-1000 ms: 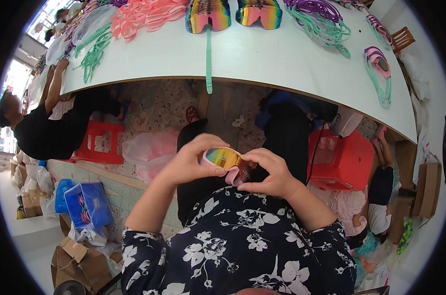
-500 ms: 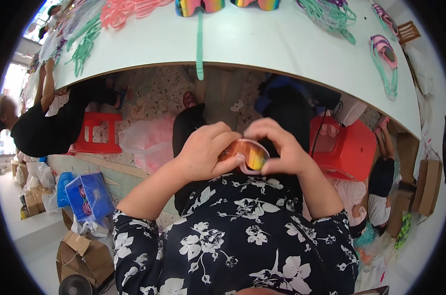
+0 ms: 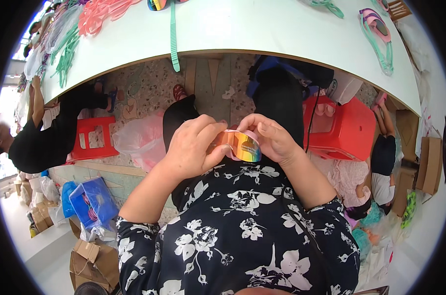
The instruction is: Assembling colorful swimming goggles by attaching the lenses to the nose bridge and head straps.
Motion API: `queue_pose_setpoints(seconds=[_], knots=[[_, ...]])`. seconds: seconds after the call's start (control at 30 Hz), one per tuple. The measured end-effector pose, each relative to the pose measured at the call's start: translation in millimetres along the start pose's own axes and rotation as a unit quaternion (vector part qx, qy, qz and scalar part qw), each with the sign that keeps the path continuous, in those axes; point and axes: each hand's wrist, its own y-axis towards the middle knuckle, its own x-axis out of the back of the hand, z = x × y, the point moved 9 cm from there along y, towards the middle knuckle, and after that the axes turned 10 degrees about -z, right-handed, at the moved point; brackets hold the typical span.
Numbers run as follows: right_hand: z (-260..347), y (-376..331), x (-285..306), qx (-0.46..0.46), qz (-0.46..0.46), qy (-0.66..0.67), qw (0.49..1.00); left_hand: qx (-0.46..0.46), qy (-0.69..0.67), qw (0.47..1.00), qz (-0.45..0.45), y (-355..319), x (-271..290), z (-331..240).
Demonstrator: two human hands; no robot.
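Observation:
Over my lap I hold swim goggles (image 3: pixel 246 148) with a pink frame and a shiny orange-to-rainbow lens. My left hand (image 3: pixel 194 146) grips their left end, thumb on the lens front and fingers curled over the top. At the other end, my right hand (image 3: pixel 274 140) pinches the pink rim, its fingers bent and partly hiding that side. The lens now faces up toward me. On the table (image 3: pixel 262 32) ahead, a mint-green strap (image 3: pixel 173 42) hangs from another pair of rainbow goggles (image 3: pixel 157 4).
Coral straps (image 3: pixel 102 14) and mint straps (image 3: pixel 66 61) lie at the table's left. Pink goggles with a mint strap (image 3: pixel 377 29) rest at the right. Red stools (image 3: pixel 93 140) (image 3: pixel 353 130), a pinkish plastic bag (image 3: pixel 137 140) and a blue crate (image 3: pixel 93 201) stand below. Another person (image 3: pixel 36 140) sits at left.
The goggles have turned so the lens front shows more fully. My right hand has shifted from around their right end to the upper rim. The view has moved slightly.

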Motion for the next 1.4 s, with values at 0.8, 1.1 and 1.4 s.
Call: queue_pose_setpoints(seconds=[0.8,1.1,1.4], knots=[[-23,-47,5,-0.002,-0.106,0.035,0.994,0.041,-0.023,0.996,-0.077,-21,0,15],[-14,-41,2,0.025,-0.107,0.073,0.991,0.112,-0.016,0.991,-0.066,-25,1,25],[-4,-36,2,0.033,-0.123,0.130,0.983,0.067,0.069,0.987,-0.131,-33,-6,21]])
